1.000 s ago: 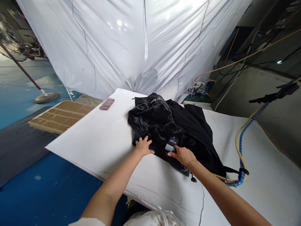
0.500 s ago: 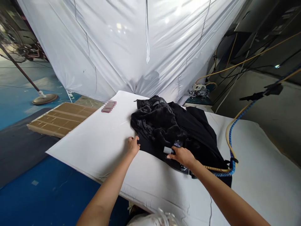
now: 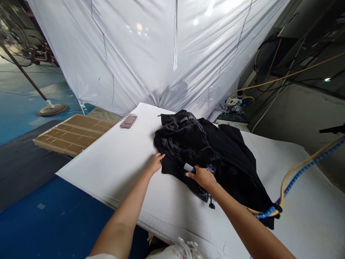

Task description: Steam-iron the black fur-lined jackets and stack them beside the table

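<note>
A black jacket (image 3: 183,140) with a plush lining lies spread on the white-covered table (image 3: 113,162). Its lining faces up, and a label (image 3: 211,169) with white lettering shows beside my right hand. At the jacket's near left edge, my left hand (image 3: 155,163) pinches the fabric. My right hand (image 3: 204,177) is closed around a hand tool (image 3: 189,167) with a light grey end and a dark body, held over the lower part of the jacket. A small metal fitting (image 3: 211,202) shows below that hand. Most of the tool is hidden by my fingers.
Yellow and blue hoses (image 3: 296,178) come in from the right, past my right forearm. A blurred-out reddish object (image 3: 128,121) lies on the table's far left. White sheeting (image 3: 134,54) hangs behind. A flat cardboard box (image 3: 75,133) sits left of the table.
My right hand has moved a little left over the jacket with the tool. The hoses have swung right and lower. My left hand stays at the jacket's edge; the view has shifted slightly.
</note>
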Tool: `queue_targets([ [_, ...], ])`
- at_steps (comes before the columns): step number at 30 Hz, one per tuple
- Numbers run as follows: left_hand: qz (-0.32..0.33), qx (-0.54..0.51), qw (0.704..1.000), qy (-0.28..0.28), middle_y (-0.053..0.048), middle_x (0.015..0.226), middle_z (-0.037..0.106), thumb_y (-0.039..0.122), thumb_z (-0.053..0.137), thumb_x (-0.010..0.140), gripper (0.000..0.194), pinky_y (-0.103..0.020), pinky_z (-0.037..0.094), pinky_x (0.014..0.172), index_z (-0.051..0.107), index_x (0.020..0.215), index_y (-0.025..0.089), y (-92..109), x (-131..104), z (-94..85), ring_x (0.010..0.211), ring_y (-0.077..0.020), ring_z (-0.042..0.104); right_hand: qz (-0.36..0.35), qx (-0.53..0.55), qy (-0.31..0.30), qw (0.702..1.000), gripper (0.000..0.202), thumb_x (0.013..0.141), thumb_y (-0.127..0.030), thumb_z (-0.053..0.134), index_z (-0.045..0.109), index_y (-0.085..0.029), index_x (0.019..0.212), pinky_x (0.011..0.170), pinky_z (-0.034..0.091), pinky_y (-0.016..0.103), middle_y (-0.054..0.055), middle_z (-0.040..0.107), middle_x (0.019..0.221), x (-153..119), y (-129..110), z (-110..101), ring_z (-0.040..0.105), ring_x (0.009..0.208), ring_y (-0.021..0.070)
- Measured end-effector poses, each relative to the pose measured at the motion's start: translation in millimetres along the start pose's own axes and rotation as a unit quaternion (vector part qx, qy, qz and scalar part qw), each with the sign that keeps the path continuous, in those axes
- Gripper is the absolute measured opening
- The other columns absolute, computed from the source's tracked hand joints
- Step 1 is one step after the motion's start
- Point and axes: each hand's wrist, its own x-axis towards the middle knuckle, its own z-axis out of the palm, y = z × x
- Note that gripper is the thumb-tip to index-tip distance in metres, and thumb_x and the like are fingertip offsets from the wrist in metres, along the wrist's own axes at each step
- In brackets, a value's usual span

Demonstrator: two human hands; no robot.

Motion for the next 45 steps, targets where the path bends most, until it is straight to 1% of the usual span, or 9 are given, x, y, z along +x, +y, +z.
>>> queue_targets([
  [3, -0.013, -0.017, 0.999, -0.026, -0.004, 0.119, 0.048, 0.004, 0.048, 0.068, 0.059, -0.023, 0.041, 0.091, 0.048, 0.124, 0.022, 2, 5, -4.4, 0.104, -0.0120, 0.052, -0.009, -0.005, -0.003, 1.000, 0.062, 0.073, -0.072, 0.033, 0.056, -0.022, 0.101, 0.067, 0.043, 0.034, 0.010, 0.066, 0.090, 2, -7, -1, 0.061, 0.086, 0.0268],
  [11, -0.007, 0.005, 0.999, -0.041, -0.004, 0.121, 0.049, 0.000, 0.048, 0.062, 0.062, -0.021, 0.034, 0.097, 0.053, 0.120, 0.022, 7, 13, -1.9, 0.114, -0.0138, 0.045, 0.026, 0.009, -0.017, 0.999, 0.061, 0.071, -0.072, 0.036, 0.058, -0.022, 0.101, 0.069, 0.044, 0.035, 0.009, 0.065, 0.093, 17, -33, -2, 0.060, 0.089, 0.0273],
  [16, -0.020, 0.012, 0.999, -0.034, -0.001, 0.116, 0.053, 0.001, 0.044, 0.065, 0.054, -0.021, 0.036, 0.095, 0.060, 0.111, 0.025, 4, 25, -16.9, 0.107, -0.0125, 0.050, -0.007, 0.018, -0.023, 1.000, 0.060, 0.069, -0.071, 0.041, 0.059, -0.023, 0.101, 0.072, 0.044, 0.035, 0.009, 0.064, 0.098, 34, -47, 0, 0.059, 0.092, 0.0266],
  [21, -0.038, 0.017, 0.996, 0.080, -0.002, 0.113, 0.056, 0.002, 0.039, 0.067, 0.054, -0.026, 0.037, 0.095, 0.058, 0.113, 0.023, 10, 24, -40.1, 0.105, -0.0150, 0.050, 0.013, 0.037, -0.027, 0.999, 0.066, 0.067, -0.074, 0.039, 0.059, -0.024, 0.103, 0.073, 0.045, 0.035, 0.009, 0.063, 0.103, 43, -78, 0, 0.059, 0.094, 0.0272],
  [28, 0.055, -0.012, 0.980, 0.191, -0.002, 0.104, 0.061, 0.004, 0.038, 0.066, 0.043, -0.032, 0.038, 0.093, 0.063, 0.097, 0.021, 28, 11, -48.1, 0.098, -0.0177, 0.053, 0.008, 0.071, -0.022, 0.997, 0.069, 0.064, -0.077, 0.038, 0.061, -0.023, 0.101, 0.076, 0.046, 0.037, 0.009, 0.065, 0.100, 32, -98, 1, 0.059, 0.094, 0.0271],
  [32, 0.112, -0.014, 0.974, 0.196, -0.001, 0.098, 0.063, 0.003, 0.037, 0.065, 0.040, -0.031, 0.038, 0.093, 0.063, 0.090, 0.022, 37, -2, -41.0, 0.098, -0.0168, 0.054, 0.031, 0.071, -0.024, 0.997, 0.065, 0.063, -0.075, 0.044, 0.061, -0.024, 0.101, 0.075, 0.047, 0.036, 0.008, 0.065, 0.099, 9, -71, 8, 0.060, 0.093, 0.0267],
  [37, 0.141, 0.008, 0.977, 0.161, 0.000, 0.096, 0.063, 0.006, 0.041, 0.069, 0.034, -0.032, 0.039, 0.091, 0.063, 0.086, 0.024, 53, -19, -15.1, 0.096, -0.0173, 0.053, 0.100, 0.057, -0.002, 0.993, 0.059, 0.064, -0.070, 0.048, 0.061, -0.025, 0.099, 0.072, 0.047, 0.035, 0.008, 0.066, 0.094, -32, 7, 17, 0.061, 0.088, 0.0268],
  [41, 0.147, 0.078, 0.979, 0.121, -0.001, 0.115, 0.056, 0.016, 0.050, 0.072, 0.038, -0.036, 0.037, 0.091, 0.057, 0.107, 0.029, 93, -26, 18.9, 0.108, -0.0212, 0.046, 0.162, 0.043, 0.009, 0.986, 0.055, 0.067, -0.067, 0.048, 0.060, -0.024, 0.098, 0.068, 0.046, 0.036, 0.009, 0.066, 0.091, -67, 82, 20, 0.062, 0.086, 0.0286],
  [45, 0.143, 0.161, 0.972, 0.092, -0.008, 0.131, 0.042, 0.027, 0.057, 0.069, 0.070, -0.041, 0.029, 0.096, 0.029, 0.133, 0.025, 138, -21, 48.9, 0.121, -0.0250, 0.033, 0.227, 0.044, 0.011, 0.973, 0.054, 0.069, -0.066, 0.046, 0.058, -0.022, 0.099, 0.067, 0.045, 0.037, 0.010, 0.066, 0.088, -95, 140, 27, 0.061, 0.086, 0.0299],
])
